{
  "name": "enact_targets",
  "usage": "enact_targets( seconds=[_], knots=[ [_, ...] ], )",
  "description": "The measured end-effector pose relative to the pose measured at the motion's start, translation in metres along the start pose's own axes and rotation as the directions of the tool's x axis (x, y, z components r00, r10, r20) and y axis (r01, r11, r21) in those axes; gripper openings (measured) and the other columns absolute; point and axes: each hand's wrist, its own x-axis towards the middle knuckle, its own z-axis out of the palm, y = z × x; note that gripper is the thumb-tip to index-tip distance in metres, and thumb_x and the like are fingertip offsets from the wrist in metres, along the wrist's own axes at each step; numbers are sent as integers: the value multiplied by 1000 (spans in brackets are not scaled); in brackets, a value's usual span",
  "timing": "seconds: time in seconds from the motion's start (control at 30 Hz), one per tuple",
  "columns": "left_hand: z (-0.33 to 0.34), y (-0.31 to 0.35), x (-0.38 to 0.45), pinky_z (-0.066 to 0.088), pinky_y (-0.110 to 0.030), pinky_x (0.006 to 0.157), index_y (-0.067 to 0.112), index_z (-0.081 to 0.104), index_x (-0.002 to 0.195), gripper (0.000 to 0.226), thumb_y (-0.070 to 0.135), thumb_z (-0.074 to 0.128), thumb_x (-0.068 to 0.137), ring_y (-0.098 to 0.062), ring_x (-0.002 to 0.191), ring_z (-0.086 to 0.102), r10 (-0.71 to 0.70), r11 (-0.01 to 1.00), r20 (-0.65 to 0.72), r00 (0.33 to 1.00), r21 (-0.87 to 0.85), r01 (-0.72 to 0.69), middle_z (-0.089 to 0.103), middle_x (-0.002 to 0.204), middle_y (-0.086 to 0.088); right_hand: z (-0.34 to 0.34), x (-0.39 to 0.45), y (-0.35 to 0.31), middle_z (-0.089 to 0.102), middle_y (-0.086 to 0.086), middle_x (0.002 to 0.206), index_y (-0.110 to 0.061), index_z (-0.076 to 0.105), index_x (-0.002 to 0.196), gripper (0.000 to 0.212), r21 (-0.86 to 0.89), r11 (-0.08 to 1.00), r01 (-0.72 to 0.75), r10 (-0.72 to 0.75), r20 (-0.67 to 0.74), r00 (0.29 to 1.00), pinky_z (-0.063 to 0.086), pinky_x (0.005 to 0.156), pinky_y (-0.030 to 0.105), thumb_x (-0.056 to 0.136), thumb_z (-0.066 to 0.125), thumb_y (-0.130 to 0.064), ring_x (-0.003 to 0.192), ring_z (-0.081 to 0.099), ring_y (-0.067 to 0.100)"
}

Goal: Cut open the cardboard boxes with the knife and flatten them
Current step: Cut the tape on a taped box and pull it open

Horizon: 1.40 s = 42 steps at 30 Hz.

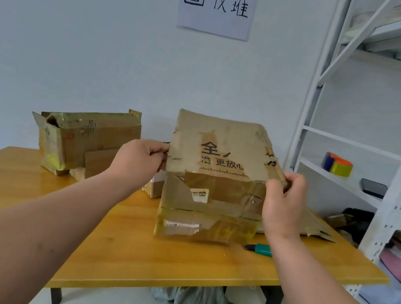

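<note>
**Gripping the box by its top edges**

At centre frame we hold the taped cardboard box (216, 180) on the wooden table (28, 203). Our left hand (137, 160) curls its fingers round the left top edge; our right hand (282, 199) pinches the right corner. The knife (259, 248) lies just below and right of the box, untouched. We judge it best to steady the box squarely, then slit the tape seams before pressing it flat. A second box (85, 141) waits at left.
</note>
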Motion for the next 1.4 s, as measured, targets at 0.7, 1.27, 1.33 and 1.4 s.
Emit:
enact_targets(
  seconds=[0.7,1.27,1.33,1.4],
  knots=[
    [-23,-50,36,56,-34,59,4,59,88,32,30,45,102,-26,75,68,-296,954,-124,947,13,300,68,80,-11,82,17,26,61,-4,110,-21,50,129,33,-276,952,-130,221,330,918,54,91,41,98,58,-32,102,61,21],
    [-17,-47,35,47,-27,83,30,69,109,25,15,58,93,-11,88,58,35,996,-458,888,88,6,65,99,9,53,0,80,62,-4,110,-18,58,125,26,-469,878,-98,236,247,940,50,80,26,101,50,-18,96,59,11],
    [-9,-30,30,42,-19,86,28,71,111,24,16,60,93,-8,96,57,153,982,-385,910,163,-96,65,104,12,44,-3,86,64,-1,115,-19,60,125,28,-602,796,-67,282,271,920,52,89,35,98,52,-16,104,61,19],
    [2,-20,25,43,-20,86,25,72,112,24,16,61,93,-8,97,58,276,937,-253,927,287,-201,67,105,11,36,-6,90,61,1,124,-22,57,129,32,-762,647,23,353,326,877,45,95,38,97,50,-19,113,57,23]
  ],
)
